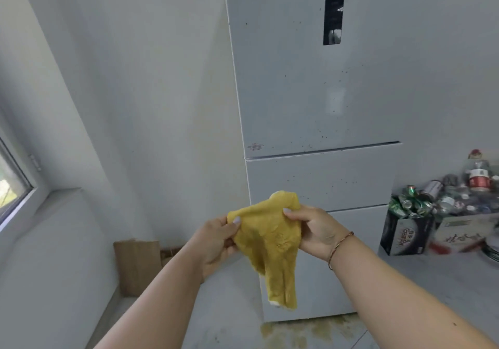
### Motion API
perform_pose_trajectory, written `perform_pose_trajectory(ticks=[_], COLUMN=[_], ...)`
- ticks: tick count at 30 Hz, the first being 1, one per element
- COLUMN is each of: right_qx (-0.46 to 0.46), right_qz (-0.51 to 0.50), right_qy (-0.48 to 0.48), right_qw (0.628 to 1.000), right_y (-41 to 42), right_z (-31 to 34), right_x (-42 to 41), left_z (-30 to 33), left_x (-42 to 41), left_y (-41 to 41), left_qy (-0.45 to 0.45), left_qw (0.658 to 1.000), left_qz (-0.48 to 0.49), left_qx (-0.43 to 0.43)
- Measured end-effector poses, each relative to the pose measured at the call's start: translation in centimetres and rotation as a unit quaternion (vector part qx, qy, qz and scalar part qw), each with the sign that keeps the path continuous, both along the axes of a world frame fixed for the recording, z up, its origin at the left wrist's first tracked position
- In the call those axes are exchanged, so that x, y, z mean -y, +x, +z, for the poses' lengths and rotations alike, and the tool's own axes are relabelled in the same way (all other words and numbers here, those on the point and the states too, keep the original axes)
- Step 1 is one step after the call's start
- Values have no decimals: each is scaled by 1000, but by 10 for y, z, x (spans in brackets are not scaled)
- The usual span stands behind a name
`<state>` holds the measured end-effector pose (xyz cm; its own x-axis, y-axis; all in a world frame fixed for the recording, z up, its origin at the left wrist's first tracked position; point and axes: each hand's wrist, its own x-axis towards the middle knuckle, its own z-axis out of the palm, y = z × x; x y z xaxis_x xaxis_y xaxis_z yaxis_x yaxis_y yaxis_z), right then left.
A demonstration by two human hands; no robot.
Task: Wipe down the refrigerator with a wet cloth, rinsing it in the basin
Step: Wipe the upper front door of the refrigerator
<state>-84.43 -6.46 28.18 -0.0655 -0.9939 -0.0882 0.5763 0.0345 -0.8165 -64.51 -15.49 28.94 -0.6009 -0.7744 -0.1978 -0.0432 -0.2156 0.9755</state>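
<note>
Your left hand (216, 236) and right hand (314, 231) each pinch a top corner of the yellow cloth (268, 240), spreading it flat, apparently for the speckled refrigerator (310, 92).

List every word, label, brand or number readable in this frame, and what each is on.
Dark carton: white brand lettering printed sideways, too blurred to read.
Pale box: dark brush-style characters, blurred, unreadable.
Red sticker on the refrigerator door: too small.
Bottle label: red and white, unreadable.
Yellow cloth: no text.
</note>
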Motion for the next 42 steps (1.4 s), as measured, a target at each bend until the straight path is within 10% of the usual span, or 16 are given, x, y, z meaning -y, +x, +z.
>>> perform_pose_trajectory(ticks=[4,17,23,28,35,42], right_qx=[-132,-304,-222,-457,-314,-668], right_qz=[-45,-113,5,3,-214,-81], right_qy=[48,189,161,202,150,93], right_qw=[989,927,962,866,913,734], right_y=[-43,-165,-180,-183,-199,-210], right_z=[1,-18,-23,-25,-31,-17], right_x=[2,-10,-11,-12,-7,-2], left_z=[6,5,0,5,-2,3], left_x=[4,39,53,54,62,76], left_y=[-37,-86,-95,-96,-90,-92], left_qy=[-104,46,89,48,-139,-308], left_qw=[989,978,985,993,973,906], left_qz=[73,192,143,109,57,1], left_qx=[80,68,-37,-26,174,290])
